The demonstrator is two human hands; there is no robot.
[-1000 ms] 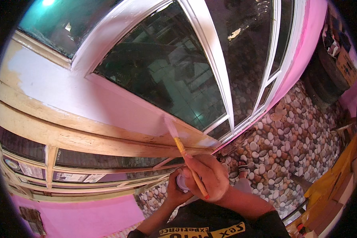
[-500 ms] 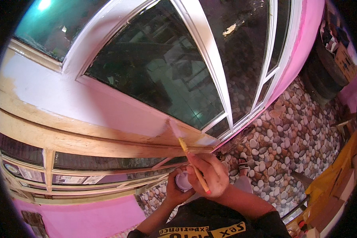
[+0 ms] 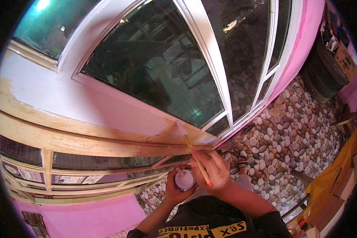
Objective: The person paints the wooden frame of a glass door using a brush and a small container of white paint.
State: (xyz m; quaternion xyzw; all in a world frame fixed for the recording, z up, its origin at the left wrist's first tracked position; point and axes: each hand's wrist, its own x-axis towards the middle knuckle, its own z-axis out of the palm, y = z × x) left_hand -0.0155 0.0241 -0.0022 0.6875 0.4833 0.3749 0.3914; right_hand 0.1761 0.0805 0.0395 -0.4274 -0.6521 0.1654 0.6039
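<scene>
My right hand (image 3: 212, 172) is closed round a paintbrush (image 3: 203, 171) with a yellow, red-tipped handle. Its bristles touch the wooden window frame (image 3: 154, 137) just below a large dark glass pane (image 3: 158, 67). White paint covers the frame's left and upper parts; bare tan wood shows along its lower edge and near the brush. Lower down, my left hand (image 3: 174, 186) grips a small round cup of pale paint (image 3: 185, 180), held upright close to my body. The left thumb lies over the cup's rim.
A second row of framed windows (image 3: 95, 160) runs at lower left above a pink wall (image 3: 91, 214). Pebble-patterned flooring (image 3: 281, 139) spreads to the right. Dark stacked tyres (image 3: 321, 75) with a cardboard box (image 3: 346, 63) stand at upper right, and yellow cloth (image 3: 333, 170) hangs at far right.
The brush has shifted slightly right along the frame, with its handle now steeper. My right hand has moved a little, uncovering more of the paint cup. The view has shifted slightly.
</scene>
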